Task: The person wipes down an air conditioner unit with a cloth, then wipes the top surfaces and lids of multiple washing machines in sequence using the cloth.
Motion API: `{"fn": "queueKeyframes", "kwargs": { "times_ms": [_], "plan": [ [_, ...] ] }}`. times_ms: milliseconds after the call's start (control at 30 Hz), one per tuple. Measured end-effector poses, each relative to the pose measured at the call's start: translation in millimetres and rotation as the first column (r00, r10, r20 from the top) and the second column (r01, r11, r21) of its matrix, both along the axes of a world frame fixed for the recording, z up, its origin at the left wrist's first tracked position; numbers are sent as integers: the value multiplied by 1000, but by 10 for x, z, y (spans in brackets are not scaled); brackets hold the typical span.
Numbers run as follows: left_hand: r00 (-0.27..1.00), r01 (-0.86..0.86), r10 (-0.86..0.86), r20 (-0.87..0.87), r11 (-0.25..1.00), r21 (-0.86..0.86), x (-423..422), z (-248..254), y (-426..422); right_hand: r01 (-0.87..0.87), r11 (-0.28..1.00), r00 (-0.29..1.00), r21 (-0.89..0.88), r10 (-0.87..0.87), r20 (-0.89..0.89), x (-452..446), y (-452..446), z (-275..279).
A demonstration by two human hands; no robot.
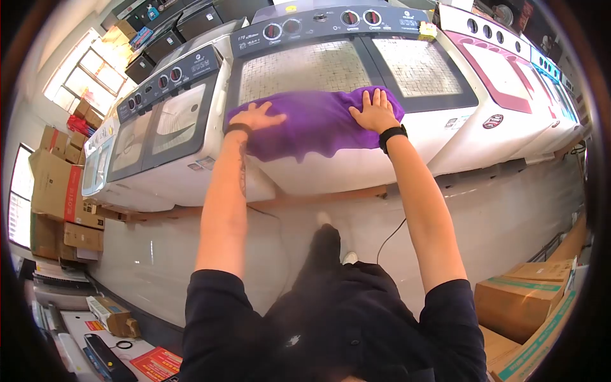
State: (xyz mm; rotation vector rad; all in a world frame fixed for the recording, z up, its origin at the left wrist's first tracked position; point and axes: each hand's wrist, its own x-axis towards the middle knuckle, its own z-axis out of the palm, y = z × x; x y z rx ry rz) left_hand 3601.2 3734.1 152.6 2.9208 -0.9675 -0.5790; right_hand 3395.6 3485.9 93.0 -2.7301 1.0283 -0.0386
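A purple cloth (305, 124) lies spread over the front edge of a white washing machine (331, 169) with a dark top frame, and hangs partly down its front. My left hand (258, 117) rests on the cloth's left part, fingers apart. On its right part my right hand (374, 111) lies flat, fingers stretched and thumb out. Both palms press on the fabric without gripping it. Behind the cloth are two patterned lids (305, 67) and a dark control panel (318, 24) with red-marked knobs.
More washing machines stand at the left (168, 118) and right (499, 70). Cardboard boxes are stacked at the far left (51, 184) and lower right (519, 299). A black cable (389, 235) runs along the floor near my feet. Printed sheets (156, 363) lie at the lower left.
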Motion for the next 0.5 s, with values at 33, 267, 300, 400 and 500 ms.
{"fn": "queueKeyframes", "kwargs": {
  "times_ms": [33,267,300,400,500],
  "plan": [
    [1000,24,-24,-2,999,-33,56,4,3,11,1000,1000,-11,-11,7,1,7,-3],
    [785,260,-67,616,938,-229,6,-635,87,83,992,994,-91,-75,80,62,59,-16],
    [754,262,-44,656,935,-239,-40,-595,64,85,992,994,-96,-77,80,67,53,-28],
    [752,100,97,651,961,-259,-174,-455,88,73,991,993,-112,-62,98,60,66,-76],
    [852,-138,264,453,947,-291,-105,-464,96,75,988,988,-135,-55,143,64,46,-138]
  ]
}}
